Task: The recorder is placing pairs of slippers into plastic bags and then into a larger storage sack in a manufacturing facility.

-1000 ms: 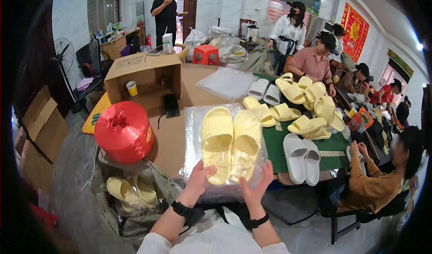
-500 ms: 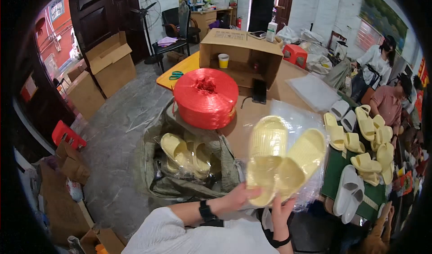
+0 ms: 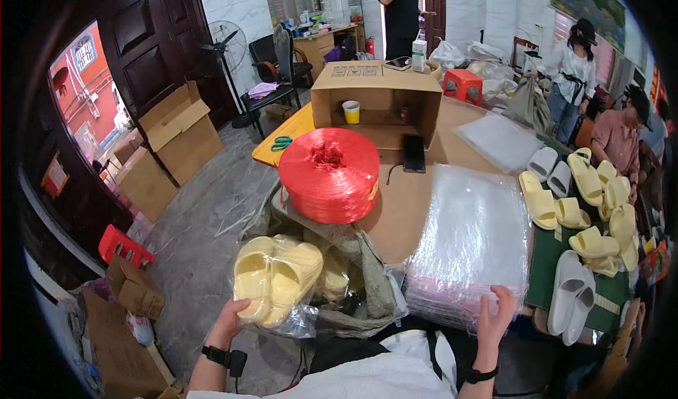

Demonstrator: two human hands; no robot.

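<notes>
We note the bagged yellow slippers [image 3: 279,279] shifted from the clear-bag stack [image 3: 473,222] to the sack [image 3: 371,279], gripped by the left hand [image 3: 229,320]; the right hand [image 3: 496,316], apart, spreads empty (contact unclear) near the stack. Wrapping looks finished.

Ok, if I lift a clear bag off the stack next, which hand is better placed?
Probably the right hand: it is open at the near edge of the stack of clear bags, while the left hand holds the bagged yellow slippers.
</notes>
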